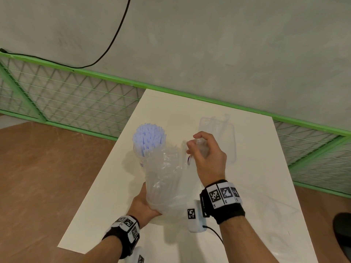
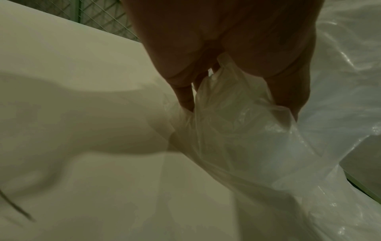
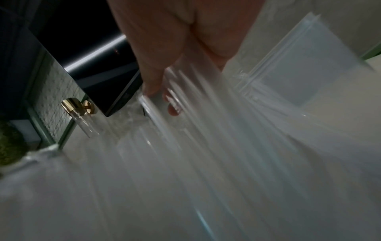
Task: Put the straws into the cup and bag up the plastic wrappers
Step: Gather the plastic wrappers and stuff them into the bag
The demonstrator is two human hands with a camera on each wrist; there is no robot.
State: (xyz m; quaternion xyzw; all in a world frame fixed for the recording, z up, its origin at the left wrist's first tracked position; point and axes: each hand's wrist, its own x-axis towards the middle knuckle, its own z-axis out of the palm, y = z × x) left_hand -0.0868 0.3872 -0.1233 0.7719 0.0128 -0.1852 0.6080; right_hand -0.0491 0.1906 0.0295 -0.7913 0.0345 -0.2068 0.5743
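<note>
Straws on white table, both hands gripping clear wrapper.

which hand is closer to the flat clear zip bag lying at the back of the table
Right. The right hand hovers just in front of the zip bag, pinching crumpled plastic; the left hand holds the wrapper's near end.

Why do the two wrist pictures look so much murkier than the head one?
Head view: bright and sharp, soft shadows on the table. Left wrist view: dim, the left hand looms dark. Right wrist view: the plastic wrapper is streaked with motion blur.
</note>
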